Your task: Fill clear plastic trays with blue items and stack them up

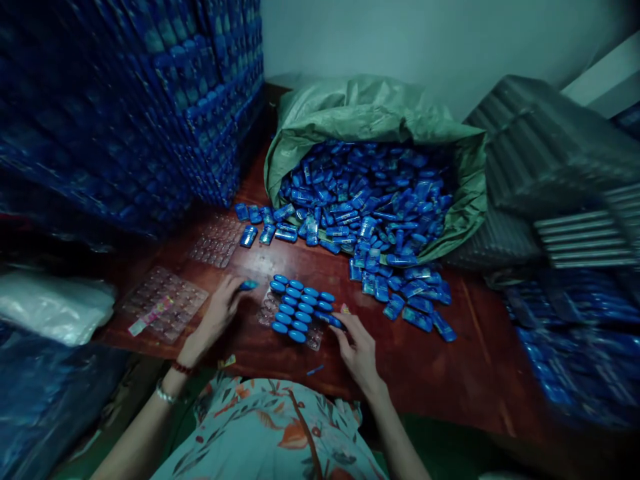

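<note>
A clear plastic tray (267, 312) lies on the table in front of me, with rows of small blue oval-topped containers (299, 317) standing in it. My left hand (223, 307) is left of the tray, its fingers closed on one small blue container (249, 285) above the tabletop. On the other side, my right hand (357, 343) grips another blue container (329, 320) at the tray's right edge, partly over the row. Whether that container is seated in the tray cannot be made out.
A green woven sack (375, 120) lies open at the back, spilling many blue containers (370, 193) onto the red-brown table (430, 373). Two further clear trays (167, 300) lie at left. Tall stacks of filled packs (200, 100) stand back left; grey trays (550, 140) are piled at right.
</note>
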Motion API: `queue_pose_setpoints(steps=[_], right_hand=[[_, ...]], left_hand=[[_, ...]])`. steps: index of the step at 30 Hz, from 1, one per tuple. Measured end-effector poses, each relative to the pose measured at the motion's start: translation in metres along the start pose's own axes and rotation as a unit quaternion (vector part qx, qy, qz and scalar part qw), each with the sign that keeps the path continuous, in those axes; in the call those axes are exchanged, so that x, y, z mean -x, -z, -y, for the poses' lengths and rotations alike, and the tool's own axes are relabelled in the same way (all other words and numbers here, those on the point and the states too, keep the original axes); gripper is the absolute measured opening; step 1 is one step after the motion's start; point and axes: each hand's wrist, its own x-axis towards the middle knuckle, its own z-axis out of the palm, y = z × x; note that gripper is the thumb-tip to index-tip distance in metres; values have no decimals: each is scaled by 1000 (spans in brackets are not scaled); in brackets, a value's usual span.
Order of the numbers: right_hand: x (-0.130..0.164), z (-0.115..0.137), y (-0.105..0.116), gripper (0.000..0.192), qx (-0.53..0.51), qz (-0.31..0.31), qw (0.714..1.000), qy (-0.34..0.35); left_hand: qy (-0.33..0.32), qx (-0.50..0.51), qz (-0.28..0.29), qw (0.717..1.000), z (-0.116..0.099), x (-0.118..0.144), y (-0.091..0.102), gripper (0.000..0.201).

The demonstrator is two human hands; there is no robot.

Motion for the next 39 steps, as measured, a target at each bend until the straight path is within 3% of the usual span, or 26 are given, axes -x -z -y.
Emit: queue_pose_setpoints(steps=[3, 5, 9, 12, 15, 22, 26, 30, 34, 39], right_hand=[[2, -6, -18, 34, 83, 54, 995, 21], [-6, -4, -21, 39, 148, 112, 981, 45], [-30, 19, -19, 48, 253, 224, 937, 83], [-46, 34, -21, 52, 289, 270, 914, 89], [-54, 35, -24, 47, 289, 274, 913, 89], [-55, 21, -19, 30, 266, 208, 939, 71], [-59, 32, -21, 34, 311, 225, 919, 92], [-70, 54, -30, 31, 343, 288, 887, 110], [-80, 62, -31, 29, 330, 315, 883, 109], [-64, 48, -31, 26, 303, 269, 908, 110]], left_hand=[[21, -19, 61, 998, -13, 20, -5, 28], [38, -46, 68, 996, -17, 23, -7, 28], [8, -144, 62, 988, -18, 12, 1, 21], [-29, -233, 66, 970, -17, 0, 13, 26], [-39, -267, 86, 959, -16, -7, 18, 30], [-69, -210, 144, 965, -22, -16, 16, 30], [-91, -211, 180, 956, -26, -18, 18, 30], [-99, -221, 220, 945, -28, -8, 16, 32], [-82, -230, 196, 950, -32, 3, 11, 33], [-53, -270, 198, 941, -42, 6, 9, 28]])
